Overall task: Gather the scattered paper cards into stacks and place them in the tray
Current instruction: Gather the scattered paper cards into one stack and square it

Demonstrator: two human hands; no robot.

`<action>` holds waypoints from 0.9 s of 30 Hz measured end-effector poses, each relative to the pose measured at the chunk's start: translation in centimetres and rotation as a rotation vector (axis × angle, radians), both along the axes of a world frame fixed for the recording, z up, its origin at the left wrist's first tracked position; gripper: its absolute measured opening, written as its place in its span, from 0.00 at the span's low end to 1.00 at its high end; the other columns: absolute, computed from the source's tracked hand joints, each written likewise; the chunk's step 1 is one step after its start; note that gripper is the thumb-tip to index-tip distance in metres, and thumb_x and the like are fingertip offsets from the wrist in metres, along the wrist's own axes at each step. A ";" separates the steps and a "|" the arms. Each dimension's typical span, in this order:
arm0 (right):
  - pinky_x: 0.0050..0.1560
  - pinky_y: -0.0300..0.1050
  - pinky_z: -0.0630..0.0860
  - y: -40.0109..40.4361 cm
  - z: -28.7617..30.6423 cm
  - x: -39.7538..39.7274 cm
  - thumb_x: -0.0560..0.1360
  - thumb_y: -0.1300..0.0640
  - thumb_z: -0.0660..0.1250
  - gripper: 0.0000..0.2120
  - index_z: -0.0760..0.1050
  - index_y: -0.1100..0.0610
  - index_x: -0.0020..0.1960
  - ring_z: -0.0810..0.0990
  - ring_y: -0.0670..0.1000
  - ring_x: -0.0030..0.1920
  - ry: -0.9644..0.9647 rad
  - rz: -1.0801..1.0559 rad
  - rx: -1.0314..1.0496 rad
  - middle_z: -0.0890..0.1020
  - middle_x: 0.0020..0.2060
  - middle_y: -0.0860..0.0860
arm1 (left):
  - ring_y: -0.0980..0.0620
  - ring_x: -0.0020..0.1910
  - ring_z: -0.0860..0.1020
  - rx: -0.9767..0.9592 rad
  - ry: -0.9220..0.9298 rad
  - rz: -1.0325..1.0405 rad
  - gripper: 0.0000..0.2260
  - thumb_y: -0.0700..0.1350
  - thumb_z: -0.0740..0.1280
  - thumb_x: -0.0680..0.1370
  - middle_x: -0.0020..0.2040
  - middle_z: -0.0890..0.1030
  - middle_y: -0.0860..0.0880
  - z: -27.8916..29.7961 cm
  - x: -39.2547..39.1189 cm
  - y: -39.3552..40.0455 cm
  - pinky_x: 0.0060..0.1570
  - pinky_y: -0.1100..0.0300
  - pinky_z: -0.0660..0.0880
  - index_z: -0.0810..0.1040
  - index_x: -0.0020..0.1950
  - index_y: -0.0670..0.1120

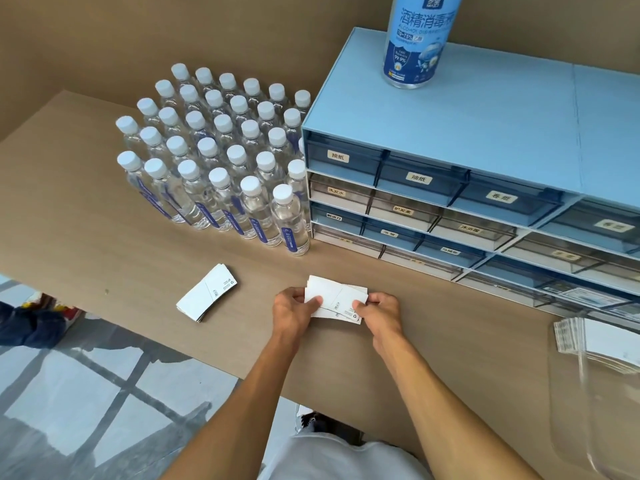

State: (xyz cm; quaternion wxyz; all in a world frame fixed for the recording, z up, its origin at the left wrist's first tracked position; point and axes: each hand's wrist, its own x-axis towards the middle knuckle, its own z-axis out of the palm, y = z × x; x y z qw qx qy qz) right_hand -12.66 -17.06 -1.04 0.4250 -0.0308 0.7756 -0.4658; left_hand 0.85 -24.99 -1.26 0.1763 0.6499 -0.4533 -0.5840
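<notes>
Both hands hold one loose bundle of white paper cards (334, 294) just above the brown table. My left hand (294, 308) pinches its left end and my right hand (379, 311) pinches its right end. The cards in the bundle are fanned and uneven. A second stack of white cards (207, 292) lies flat on the table to the left, apart from both hands. At the far right stands a clear plastic tray (588, 393) with several white cards (606, 341) inside it.
A block of several water bottles with white caps (214, 164) stands at the back left. A blue drawer cabinet (467, 140) fills the back right, with a disinfectant spray bottle (419, 39) on top. The table's front edge (173, 344) runs diagonally.
</notes>
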 end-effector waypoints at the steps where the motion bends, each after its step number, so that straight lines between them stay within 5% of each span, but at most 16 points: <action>1: 0.39 0.44 0.78 0.8 0.1 -0.3 0.71 0.69 0.70 0.05 0.77 0.64 0.46 0.80 0.54 0.37 -0.017 0.004 -0.012 0.82 0.39 0.58 | 0.53 0.36 0.81 -0.004 0.012 -0.015 0.09 0.40 0.76 0.72 0.41 0.84 0.47 0.2 -0.1 0.6 0.36 0.62 0.75 0.81 0.50 0.42; 5: 0.48 0.52 0.80 4.8 0.6 -2.0 0.72 0.69 0.70 0.06 0.76 0.63 0.47 0.82 0.56 0.40 -0.025 0.025 -0.040 0.83 0.42 0.59 | 0.60 0.27 0.80 -0.026 0.066 -0.097 0.06 0.37 0.77 0.70 0.35 0.84 0.50 0.8 -1.1 3.2 0.29 0.69 0.75 0.82 0.41 0.43; 11: 0.31 0.35 0.73 12.5 1.5 -4.5 0.71 0.69 0.69 0.08 0.75 0.58 0.43 0.78 0.46 0.30 0.049 0.038 -0.084 0.83 0.37 0.55 | 0.55 0.29 0.74 -0.001 0.082 -0.305 0.06 0.35 0.77 0.69 0.32 0.79 0.50 1.3 -3.6 8.3 0.30 0.67 0.72 0.81 0.41 0.39; 16: 0.27 0.37 0.70 17.8 2.1 -5.7 0.72 0.72 0.67 0.07 0.71 0.64 0.45 0.78 0.47 0.28 0.065 -0.010 -0.148 0.82 0.38 0.54 | 0.55 0.28 0.69 -0.027 0.108 -0.417 0.11 0.33 0.75 0.70 0.30 0.73 0.51 1.7 -5.6 12.6 0.28 0.67 0.67 0.75 0.38 0.44; 21: 0.32 0.39 0.75 20.7 1.8 -5.9 0.72 0.75 0.66 0.12 0.70 0.59 0.44 0.79 0.51 0.30 0.066 -0.083 -0.235 0.80 0.36 0.57 | 0.48 0.34 0.75 -0.017 0.195 -0.320 0.12 0.31 0.74 0.71 0.36 0.78 0.41 1.9 -6.5 15.9 0.30 0.69 0.73 0.74 0.47 0.42; 27: 0.34 0.40 0.74 22.3 0.2 -5.7 0.70 0.76 0.67 0.12 0.72 0.62 0.47 0.79 0.53 0.34 0.044 -0.101 -0.252 0.81 0.40 0.61 | 0.56 0.33 0.77 -0.076 0.181 -0.327 0.13 0.31 0.74 0.71 0.34 0.78 0.48 0.5 -6.2 17.7 0.37 0.66 0.75 0.77 0.50 0.43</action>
